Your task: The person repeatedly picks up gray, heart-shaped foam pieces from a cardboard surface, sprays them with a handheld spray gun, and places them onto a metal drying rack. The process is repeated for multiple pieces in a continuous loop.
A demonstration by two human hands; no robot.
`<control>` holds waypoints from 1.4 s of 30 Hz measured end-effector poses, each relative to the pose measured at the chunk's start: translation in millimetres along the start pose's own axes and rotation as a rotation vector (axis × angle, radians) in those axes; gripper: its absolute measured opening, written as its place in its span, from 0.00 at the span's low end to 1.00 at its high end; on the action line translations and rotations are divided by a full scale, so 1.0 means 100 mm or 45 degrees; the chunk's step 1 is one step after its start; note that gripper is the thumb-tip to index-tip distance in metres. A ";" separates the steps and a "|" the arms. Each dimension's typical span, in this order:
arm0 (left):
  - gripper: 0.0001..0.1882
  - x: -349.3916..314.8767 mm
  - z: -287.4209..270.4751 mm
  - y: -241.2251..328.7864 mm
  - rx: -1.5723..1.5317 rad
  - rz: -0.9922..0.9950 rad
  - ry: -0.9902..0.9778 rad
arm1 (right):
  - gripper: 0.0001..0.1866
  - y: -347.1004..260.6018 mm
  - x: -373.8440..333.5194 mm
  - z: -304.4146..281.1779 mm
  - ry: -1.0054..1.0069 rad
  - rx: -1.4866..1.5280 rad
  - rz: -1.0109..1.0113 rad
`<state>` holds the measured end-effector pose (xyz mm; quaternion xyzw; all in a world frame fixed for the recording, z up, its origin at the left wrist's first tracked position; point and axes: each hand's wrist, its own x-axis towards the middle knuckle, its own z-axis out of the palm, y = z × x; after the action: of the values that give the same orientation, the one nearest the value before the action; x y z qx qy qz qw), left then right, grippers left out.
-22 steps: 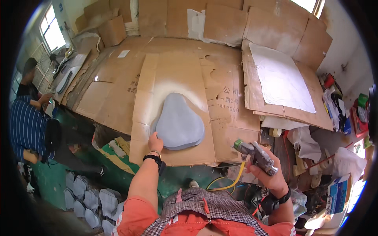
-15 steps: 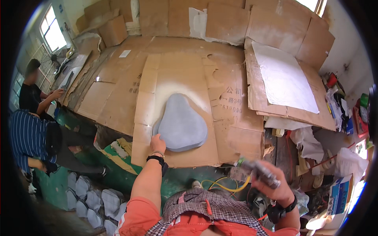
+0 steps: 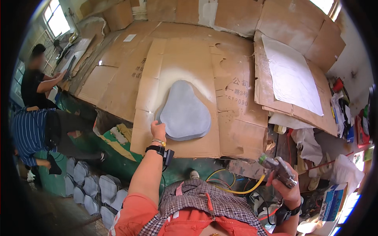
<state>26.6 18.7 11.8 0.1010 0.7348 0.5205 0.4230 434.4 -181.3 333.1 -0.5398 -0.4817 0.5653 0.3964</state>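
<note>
A grey, rounded-triangular foam pad lies flat on a cardboard sheet, its narrow end pointing away from me. My left hand is closed at the pad's near left edge, its fingers curled around the border; the fingertips are partly hidden. Off the table's front edge, on the right, my right hand grips a spray gun with a green-tinged front end. A yellow hose runs from near the gun. Pale overspray rings the far side of the pad.
A raised cardboard panel with white paper occupies the table's right side. Several grey pads lie on the floor at lower left. Two people are at the left, one touching something dark on the table. Clutter and a blue box fill the right.
My right hand has moved right and slightly lower with the spray gun. My left hand keeps to the pad's edge. The whole view has shifted a little.
</note>
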 end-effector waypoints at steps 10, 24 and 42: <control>0.27 0.01 -0.01 -0.03 -0.018 -0.059 -0.306 | 0.30 0.09 0.21 0.10 -0.053 -0.036 -0.143; 0.27 -0.91 -0.14 1.36 -0.962 0.075 -1.034 | 0.26 0.33 0.75 0.51 -0.101 -0.055 -0.139; 0.31 -2.40 -4.82 -0.98 -1.918 0.273 0.303 | 0.15 1.22 0.51 3.97 -1.406 -0.614 0.453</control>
<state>-145.5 -493.1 100.5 -0.2005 0.2088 0.9259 0.2430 44.5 -205.3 183.8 -0.3145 -0.6321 0.6934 -0.1440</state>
